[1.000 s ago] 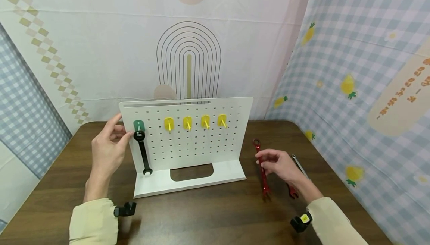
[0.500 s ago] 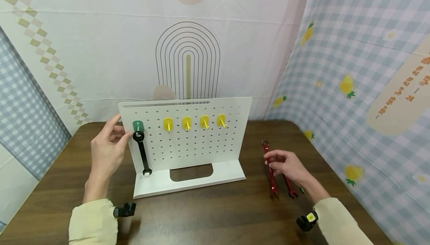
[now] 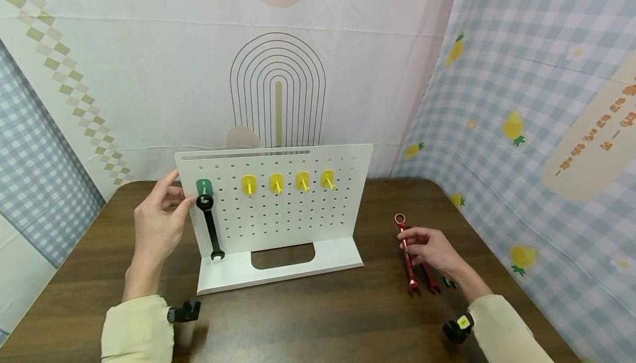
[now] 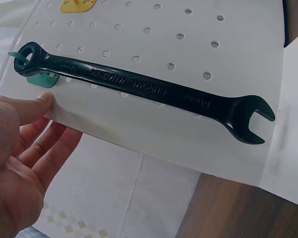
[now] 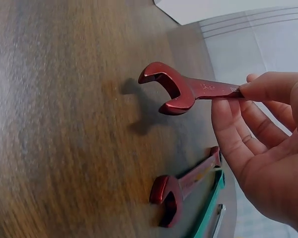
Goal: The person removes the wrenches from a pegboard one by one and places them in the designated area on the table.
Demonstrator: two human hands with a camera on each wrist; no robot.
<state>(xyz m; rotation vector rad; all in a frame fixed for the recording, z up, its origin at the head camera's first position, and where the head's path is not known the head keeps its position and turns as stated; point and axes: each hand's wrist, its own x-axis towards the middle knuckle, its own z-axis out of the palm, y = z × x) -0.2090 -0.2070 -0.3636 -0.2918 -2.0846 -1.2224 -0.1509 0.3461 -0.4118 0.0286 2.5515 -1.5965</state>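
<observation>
A white pegboard (image 3: 343,252) stands on the table, its left edge pinched by my left hand (image 3: 156,225), with the thumb in front and fingers behind. Near that thumb, a black combination wrench (image 4: 129,82) hangs by its ring end from a green hook (image 4: 43,80). My right hand (image 3: 434,250) pinches a red combination wrench (image 3: 408,266) by its shaft, ring end away from me. In the right wrist view its open end (image 5: 171,89) is off the wood, its shadow apart. Below lies another red wrench (image 5: 169,193), beside a green wrench (image 5: 206,210).
Several yellow hooks (image 3: 276,183) line the board's upper part, with no tool on them. A silver tool (image 5: 218,220) lies past the green wrench, partly cut off by the frame. Patterned cloth (image 3: 497,158) walls in the wooden table (image 3: 308,324).
My right hand has shifted right and slightly nearer with the red wrench, toward the wrenches lying there. My left hand and the hanging black wrench have stayed in place.
</observation>
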